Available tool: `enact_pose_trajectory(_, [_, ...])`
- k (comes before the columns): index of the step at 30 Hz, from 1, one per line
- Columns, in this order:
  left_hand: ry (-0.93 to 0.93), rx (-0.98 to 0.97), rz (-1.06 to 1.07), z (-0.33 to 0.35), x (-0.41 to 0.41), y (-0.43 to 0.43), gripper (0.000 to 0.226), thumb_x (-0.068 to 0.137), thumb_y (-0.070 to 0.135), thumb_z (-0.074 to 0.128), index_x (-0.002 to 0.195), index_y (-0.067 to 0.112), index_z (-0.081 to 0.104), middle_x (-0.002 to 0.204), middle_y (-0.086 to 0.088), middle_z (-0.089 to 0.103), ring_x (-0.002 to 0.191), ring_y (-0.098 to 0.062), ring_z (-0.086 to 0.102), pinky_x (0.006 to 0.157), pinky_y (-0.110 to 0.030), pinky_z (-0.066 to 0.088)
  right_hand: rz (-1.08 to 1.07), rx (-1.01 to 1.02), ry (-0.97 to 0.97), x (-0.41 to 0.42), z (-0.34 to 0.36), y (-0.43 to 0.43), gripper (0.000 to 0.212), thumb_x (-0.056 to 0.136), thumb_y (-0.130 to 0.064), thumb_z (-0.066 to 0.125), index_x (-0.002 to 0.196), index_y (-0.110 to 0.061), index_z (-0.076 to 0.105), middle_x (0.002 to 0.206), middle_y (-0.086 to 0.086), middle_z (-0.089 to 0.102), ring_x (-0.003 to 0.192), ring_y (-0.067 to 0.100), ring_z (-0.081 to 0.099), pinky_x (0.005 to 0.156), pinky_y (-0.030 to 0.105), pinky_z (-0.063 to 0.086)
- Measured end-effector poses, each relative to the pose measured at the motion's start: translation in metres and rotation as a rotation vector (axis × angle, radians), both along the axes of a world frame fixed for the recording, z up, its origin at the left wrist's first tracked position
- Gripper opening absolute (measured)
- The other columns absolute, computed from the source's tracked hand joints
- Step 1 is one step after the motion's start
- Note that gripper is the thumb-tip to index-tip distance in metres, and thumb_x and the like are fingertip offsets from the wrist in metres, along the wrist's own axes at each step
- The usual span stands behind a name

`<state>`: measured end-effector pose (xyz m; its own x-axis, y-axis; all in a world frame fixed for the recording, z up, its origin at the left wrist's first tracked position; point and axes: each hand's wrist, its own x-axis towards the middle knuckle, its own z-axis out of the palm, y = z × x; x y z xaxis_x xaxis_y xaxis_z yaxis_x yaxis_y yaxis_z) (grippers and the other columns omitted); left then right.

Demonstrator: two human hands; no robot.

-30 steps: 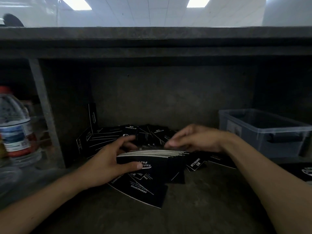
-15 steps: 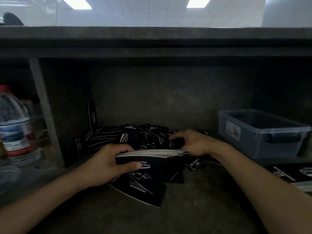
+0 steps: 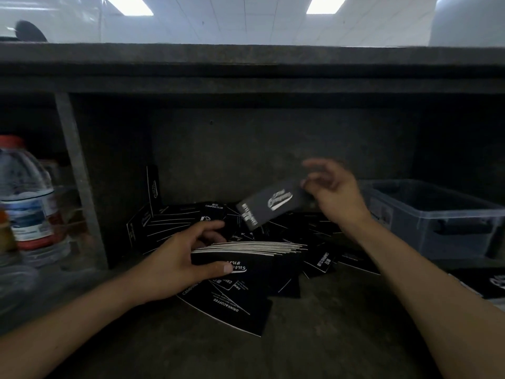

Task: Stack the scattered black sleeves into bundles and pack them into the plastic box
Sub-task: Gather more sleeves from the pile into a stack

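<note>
Black sleeves point(image 3: 276, 228) are mostly lying scattered on the worktop point(image 3: 314, 337) while the left hand point(image 3: 175, 265) is clamping a partial bundle point(image 3: 251, 255), the right hand point(image 3: 334, 191) is pinching one sleeve point(image 3: 270, 205) aloft, and the plastic box point(image 3: 437, 214) is looking empty.

White print "CAMPING CLUB" reads on a flat black paper sleeve at the rear of the pile point(image 3: 216, 207) and on another black sleeve right of the stack point(image 3: 323, 262). "DRINK&COFFEE" reads, inverted, on the large black sleeve nearest the camera point(image 3: 232, 310). The clear plastic bottle's label point(image 3: 26, 217) is illegible.
</note>
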<state>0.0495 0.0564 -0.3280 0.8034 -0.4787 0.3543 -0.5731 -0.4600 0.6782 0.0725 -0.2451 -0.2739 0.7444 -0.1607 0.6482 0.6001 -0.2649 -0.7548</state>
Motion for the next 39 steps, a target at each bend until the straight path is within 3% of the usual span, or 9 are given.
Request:
enact_pose_trajectory(3, [0.021, 0.010, 0.013, 0.000, 0.001, 0.002, 0.101, 0.062, 0.063, 0.081, 0.147, 0.039, 0.033, 0.126, 0.028, 0.060, 0.113, -0.001, 0.064, 0.096, -0.027, 0.053, 0.220, -0.238, 0.398, -0.003, -0.012, 0.006, 0.019, 0.088, 0.000, 0.066, 0.090, -0.018, 0.070, 0.075, -0.006, 0.069, 0.067, 0.005, 0.061, 0.050, 0.021, 0.051])
enact_pose_trajectory(7, [-0.002, 0.005, -0.021, 0.003, -0.002, -0.001, 0.074, 0.075, 0.041, 0.082, 0.140, 0.034, 0.047, 0.120, 0.023, 0.066, 0.110, 0.000, 0.065, 0.097, -0.023, 0.053, 0.390, -0.369, 0.588, -0.003, -0.018, 0.004, 0.020, 0.087, -0.004, 0.068, 0.101, -0.017, 0.064, 0.082, -0.003, 0.071, 0.068, 0.007, 0.064, 0.051, 0.020, 0.046])
enact_pose_trajectory(12, [-0.004, -0.007, -0.080, 0.007, -0.007, -0.003, 0.033, 0.084, 0.025, 0.077, 0.117, 0.024, 0.068, 0.111, 0.011, 0.074, 0.104, -0.005, 0.070, 0.093, -0.024, 0.055, 0.088, -0.217, 0.379, 0.012, -0.027, -0.001, 0.023, 0.092, -0.034, 0.066, 0.103, -0.016, 0.075, 0.102, -0.005, 0.076, 0.102, 0.010, 0.068, 0.079, 0.020, 0.050])
enact_pose_trajectory(16, [0.010, -0.009, -0.102, 0.006, -0.008, -0.003, 0.030, 0.087, 0.024, 0.075, 0.116, 0.022, 0.071, 0.112, 0.009, 0.075, 0.105, -0.008, 0.071, 0.094, -0.028, 0.055, -0.054, -0.811, 0.396, 0.033, -0.056, -0.001, 0.055, 0.091, -0.046, 0.064, 0.140, -0.024, 0.054, 0.144, 0.000, 0.053, 0.133, 0.014, 0.047, 0.112, 0.027, 0.034])
enact_pose_trajectory(23, [0.006, 0.006, -0.072, 0.005, -0.005, -0.004, 0.024, 0.084, 0.029, 0.076, 0.107, 0.025, 0.073, 0.103, 0.009, 0.076, 0.092, -0.005, 0.073, 0.079, -0.022, 0.058, -0.332, -1.007, 0.143, 0.034, -0.045, -0.012, 0.030, 0.093, -0.028, 0.062, 0.122, -0.027, 0.068, 0.110, -0.003, 0.074, 0.104, 0.019, 0.068, 0.090, 0.027, 0.051])
enact_pose_trajectory(28, [-0.006, -0.004, -0.055, 0.004, -0.006, -0.004, 0.043, 0.080, 0.031, 0.079, 0.121, 0.029, 0.066, 0.110, 0.018, 0.073, 0.099, 0.001, 0.070, 0.086, -0.016, 0.054, -0.402, -0.482, -0.123, 0.030, -0.025, -0.018, 0.021, 0.094, -0.013, 0.061, 0.106, -0.021, 0.076, 0.101, 0.002, 0.076, 0.091, 0.013, 0.071, 0.088, 0.032, 0.056])
enact_pose_trajectory(33, [0.005, -0.020, 0.053, 0.000, -0.001, 0.000, 0.087, 0.068, 0.042, 0.085, 0.141, 0.044, 0.037, 0.123, 0.024, 0.061, 0.111, -0.001, 0.063, 0.091, -0.014, 0.051, 0.217, -0.543, 0.404, -0.008, -0.001, 0.000, 0.019, 0.090, -0.008, 0.066, 0.088, -0.021, 0.079, 0.087, 0.000, 0.077, 0.078, 0.004, 0.069, 0.073, 0.017, 0.052])
enact_pose_trajectory(36, [-0.032, -0.023, -0.008, 0.002, -0.002, -0.002, 0.057, 0.075, 0.032, 0.083, 0.127, 0.032, 0.059, 0.114, 0.014, 0.070, 0.104, -0.003, 0.068, 0.091, -0.018, 0.054, 0.321, -0.533, 0.561, -0.012, -0.003, 0.013, 0.019, 0.091, -0.008, 0.060, 0.091, -0.015, 0.077, 0.087, 0.004, 0.077, 0.077, 0.012, 0.070, 0.074, 0.025, 0.054])
enact_pose_trajectory(39, [-0.016, -0.014, -0.057, 0.004, -0.006, -0.004, 0.024, 0.082, 0.025, 0.079, 0.104, 0.021, 0.073, 0.100, 0.006, 0.077, 0.093, -0.009, 0.073, 0.086, -0.029, 0.058, 0.071, -0.483, 0.418, 0.001, -0.017, 0.018, 0.007, 0.089, -0.021, 0.070, 0.095, -0.020, 0.074, 0.091, 0.000, 0.077, 0.084, 0.011, 0.072, 0.080, 0.030, 0.053])
